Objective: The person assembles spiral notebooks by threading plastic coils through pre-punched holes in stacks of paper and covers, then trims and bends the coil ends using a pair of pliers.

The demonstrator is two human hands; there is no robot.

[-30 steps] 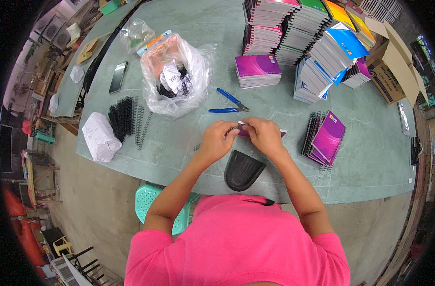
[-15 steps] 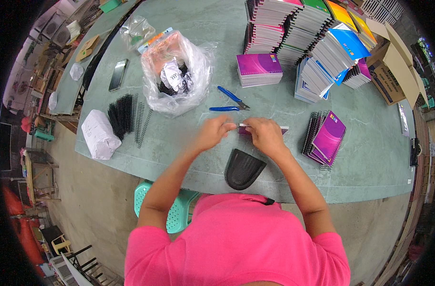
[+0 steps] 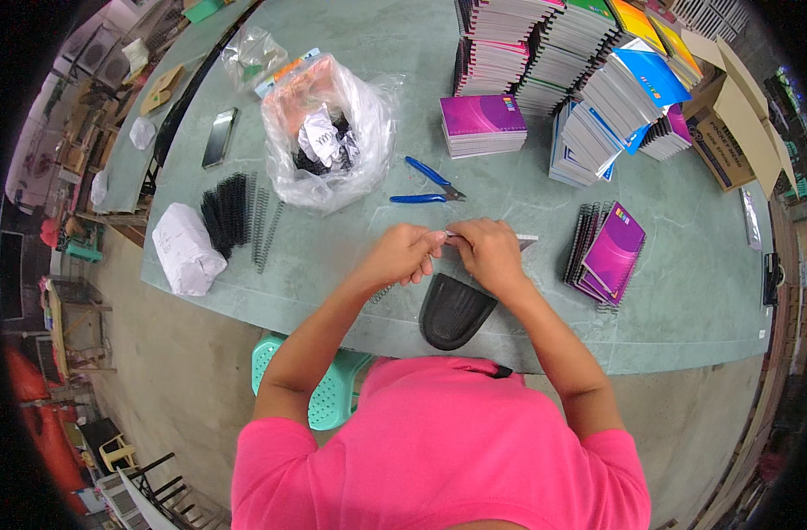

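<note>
Compared with half a second ago, little has changed: both hands stay together over the same spot of the green table, and the left elbow has drawn in slightly toward the body. The left hand is clenched, its fingertips pinching the near end of a thin notebook that lies flat on the table; the right hand covers most of it, fingers curled down on it in a grasp. Only a pale sliver of the notebook pokes out to the right of the right hand, so its cover colour cannot be told. A short length of black wire coil shows just under the left wrist.

The table's near edge runs right below the hands, where a black curved pad overhangs it. Bare tabletop lies open between the hands and the blue-handled pliers farther out. To the right, near but apart, sits a small pile of purple spiral notebooks. To the left there is open room up to the loose black coils and a white wrapped bundle. A clear plastic bag and tall notebook stacks close off the far side.
</note>
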